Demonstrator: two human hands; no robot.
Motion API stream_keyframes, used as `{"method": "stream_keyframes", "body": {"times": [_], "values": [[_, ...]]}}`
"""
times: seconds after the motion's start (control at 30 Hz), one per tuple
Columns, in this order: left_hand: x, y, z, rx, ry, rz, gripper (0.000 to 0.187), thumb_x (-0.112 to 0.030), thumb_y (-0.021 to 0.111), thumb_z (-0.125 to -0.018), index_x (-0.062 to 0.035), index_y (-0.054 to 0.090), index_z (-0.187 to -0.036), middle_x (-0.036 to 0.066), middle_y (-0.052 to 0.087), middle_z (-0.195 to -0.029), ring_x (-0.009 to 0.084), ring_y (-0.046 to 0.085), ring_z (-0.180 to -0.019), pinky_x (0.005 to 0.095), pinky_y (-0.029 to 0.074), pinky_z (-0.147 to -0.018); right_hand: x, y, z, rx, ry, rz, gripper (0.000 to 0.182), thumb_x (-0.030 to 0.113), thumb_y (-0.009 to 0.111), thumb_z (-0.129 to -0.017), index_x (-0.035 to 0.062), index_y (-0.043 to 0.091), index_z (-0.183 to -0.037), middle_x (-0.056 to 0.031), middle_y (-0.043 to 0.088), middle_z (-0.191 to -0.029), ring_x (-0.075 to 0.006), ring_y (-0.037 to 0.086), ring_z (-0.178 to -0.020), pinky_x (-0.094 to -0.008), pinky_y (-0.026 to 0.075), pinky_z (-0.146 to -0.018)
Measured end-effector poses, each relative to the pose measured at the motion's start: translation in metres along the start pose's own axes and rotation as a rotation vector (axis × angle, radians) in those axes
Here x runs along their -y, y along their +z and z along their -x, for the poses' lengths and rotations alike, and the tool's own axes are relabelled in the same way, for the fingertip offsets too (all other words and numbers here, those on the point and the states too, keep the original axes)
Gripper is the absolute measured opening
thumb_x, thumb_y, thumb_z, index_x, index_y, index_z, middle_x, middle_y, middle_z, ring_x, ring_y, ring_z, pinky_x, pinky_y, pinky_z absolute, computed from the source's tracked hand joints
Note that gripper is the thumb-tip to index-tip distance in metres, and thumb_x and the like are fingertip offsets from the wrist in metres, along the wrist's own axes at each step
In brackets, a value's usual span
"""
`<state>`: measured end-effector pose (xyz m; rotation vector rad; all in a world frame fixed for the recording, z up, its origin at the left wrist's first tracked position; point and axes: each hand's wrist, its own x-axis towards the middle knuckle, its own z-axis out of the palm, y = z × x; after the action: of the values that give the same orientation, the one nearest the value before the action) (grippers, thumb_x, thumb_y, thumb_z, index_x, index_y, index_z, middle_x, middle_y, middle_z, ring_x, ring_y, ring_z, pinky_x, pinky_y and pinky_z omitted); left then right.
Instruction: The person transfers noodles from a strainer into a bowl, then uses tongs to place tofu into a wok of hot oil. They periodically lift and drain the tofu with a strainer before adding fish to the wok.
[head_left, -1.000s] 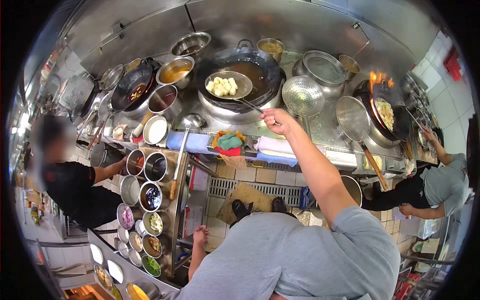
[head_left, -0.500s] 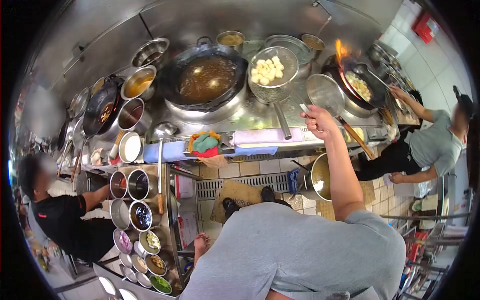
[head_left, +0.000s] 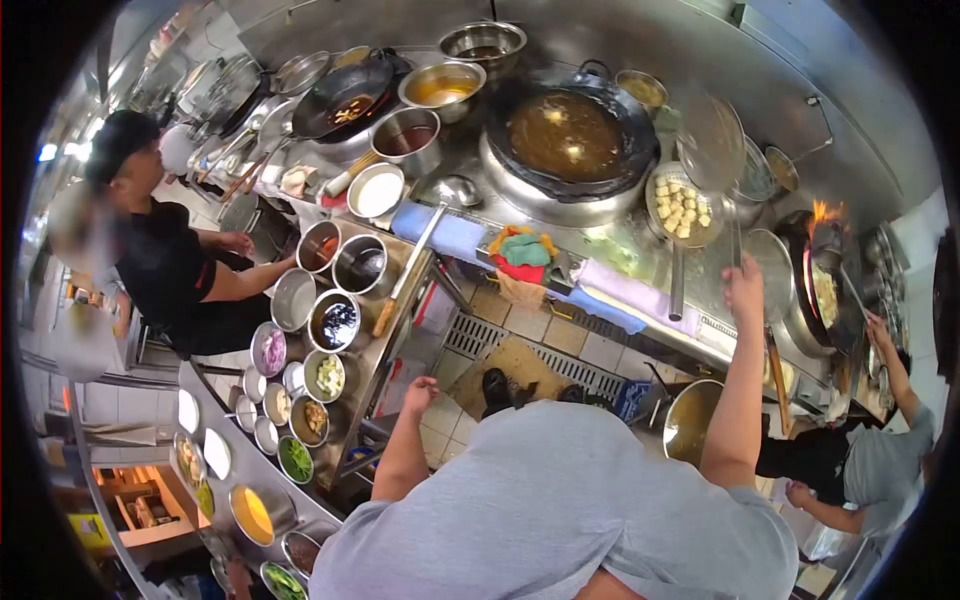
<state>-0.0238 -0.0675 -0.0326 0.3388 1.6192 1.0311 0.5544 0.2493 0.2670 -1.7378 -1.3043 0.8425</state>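
Observation:
My right hand [head_left: 742,290] is closed around the handle of a round wire-mesh skimmer [head_left: 710,140], which is tilted above the counter. Just below it, a perforated strainer [head_left: 677,245] rests with its handle toward me. Pale food cubes [head_left: 683,208] lie in that strainer. Left of them sits a large wok [head_left: 500,140] of brown oil with a few pale bits floating in it. My left hand [head_left: 420,395] hangs low beside the prep table, holding nothing, its fingers loosely bent and apart.
A ladle [head_left: 450,190] lies across the counter edge near folded cloths [head_left: 525,252]. Several pots, such as one with dark sauce [head_left: 337,322], stand on the left table. One co-worker [head_left: 165,250] is at left; another [head_left: 885,460] works a flaming wok [head_left: 815,285] at right.
The pale cubes have gone from the mesh skimmer into the perforated strainer, and the skimmer has tilted up. My view has turned left. My left hand shows more fully.

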Motion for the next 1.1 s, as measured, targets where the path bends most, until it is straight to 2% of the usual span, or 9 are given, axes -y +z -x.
{"method": "stream_keyframes", "body": {"times": [0.1,0.23,0.3,0.33,0.4,0.5,0.63,0.87,1.1], "values": [[0.009,0.008,0.023,-0.051,-0.107,0.025,0.005,-0.011,0.051,-0.081,-0.0091,0.052,-0.085,0.003,0.053,-0.068,0.0117,0.048,-0.054,0.0252,0.04,-0.045,0.084,0.014,0.011,0.084,0.092,-0.353,0.051,0.003,0.046,-0.077,0.0014,0.032,-0.126,-0.0122,0.056,-0.08,-0.0068,0.036,-0.039,-0.0217,0.027,-0.034],[0.046,-0.011,0.053,-0.01,-0.266,0.067,0.011,-0.014,0.051,-0.081,-0.0156,0.046,-0.091,0.003,0.052,-0.067,0.0127,0.047,-0.051,0.0268,0.036,-0.039,0.109,0.044,-0.039,0.254,0.099,-0.354,0.055,0.002,0.046,-0.075,0.0013,0.03,-0.128,-0.0061,0.052,-0.073,-0.0073,0.038,-0.043,-0.0202,0.028,-0.035],[0.101,-0.029,0.056,0.118,0.242,-0.237,0.013,-0.009,0.048,-0.079,-0.0169,0.046,-0.088,0.002,0.053,-0.066,0.0135,0.048,-0.051,0.0264,0.033,-0.037,0.115,0.067,-0.056,0.317,0.138,-0.337,0.049,0.0,0.044,-0.076,0.0004,0.034,-0.123,-0.0065,0.05,-0.071,-0.0086,0.039,-0.044,-0.0209,0.029,-0.036],[0.093,-0.023,0.067,0.109,0.247,-0.235,0.013,-0.009,0.048,-0.079,-0.0169,0.046,-0.088,0.002,0.053,-0.066,0.0135,0.048,-0.051,0.0264,0.033,-0.037,0.119,0.079,-0.059,0.378,0.177,-0.316,0.043,-0.002,0.042,-0.076,-0.0004,0.038,-0.118,-0.0069,0.048,-0.068,-0.0098,0.04,-0.045,-0.0217,0.031,-0.036],[0.081,-0.009,0.098,-0.046,-0.419,0.628,0.017,-0.004,0.042,-0.077,-0.0165,0.045,-0.087,0.004,0.053,-0.066,0.0151,0.049,-0.051,0.0258,0.031,-0.036,0.126,0.105,-0.053,0.494,0.327,-0.456,0.033,-0.004,0.041,-0.076,-0.0028,0.039,-0.109,-0.0081,0.047,-0.068,-0.011,0.041,-0.046,-0.0223,0.033,-0.038],[0.084,-0.001,0.116,-0.031,-0.545,0.247,0.015,-0.004,0.039,-0.079,-0.0143,0.045,-0.088,0.006,0.054,-0.072,0.0165,0.05,-0.054,0.0277,0.033,-0.039,0.14,0.145,-0.042,0.665,0.624,-0.901,0.006,-0.008,0.038,-0.077,-0.0037,0.04,-0.074,-0.011,0.045,-0.068,-0.0183,0.05,-0.058,-0.029,0.049,-0.049],[0.171,0.001,0.1,-0.066,-0.244,0.538,0.018,0.0,0.038,-0.077,-0.0103,0.045,-0.09,0.009,0.053,-0.084,0.0181,0.051,-0.061,0.0314,0.037,-0.048,0.118,0.199,-0.071,0.715,0.84,-1.345,0.009,-0.01,0.037,-0.074,-0.0093,0.039,-0.083,-0.0117,0.046,-0.071,-0.015,0.047,-0.052,-0.0227,0.044,-0.043],[0.046,0.059,0.117,-0.116,-0.244,-0.158,0.015,-0.003,0.039,-0.079,-0.0093,0.046,-0.091,0.004,0.053,-0.079,0.0136,0.05,-0.062,0.027,0.036,-0.047,0.074,0.198,-0.1,0.617,0.702,-1.299,0.004,-0.002,0.035,-0.082,-0.0049,0.037,-0.085,-0.0101,0.044,-0.07,-0.0072,0.033,-0.044,-0.0167,0.029,-0.034],[-0.062,0.21,0.074,0.262,0.239,-0.71,0.022,-0.021,0.054,-0.08,-0.0015,0.059,-0.088,0.01,0.062,-0.08,0.0171,0.058,-0.075,0.0289,0.045,-0.068,0.065,0.051,-0.078,0.555,0.478,-1.194,0.014,-0.007,0.04,-0.08,0.0047,0.035,-0.084,-0.015,0.049,-0.078,-0.0079,0.036,-0.047,-0.0177,0.029,-0.035]]}}
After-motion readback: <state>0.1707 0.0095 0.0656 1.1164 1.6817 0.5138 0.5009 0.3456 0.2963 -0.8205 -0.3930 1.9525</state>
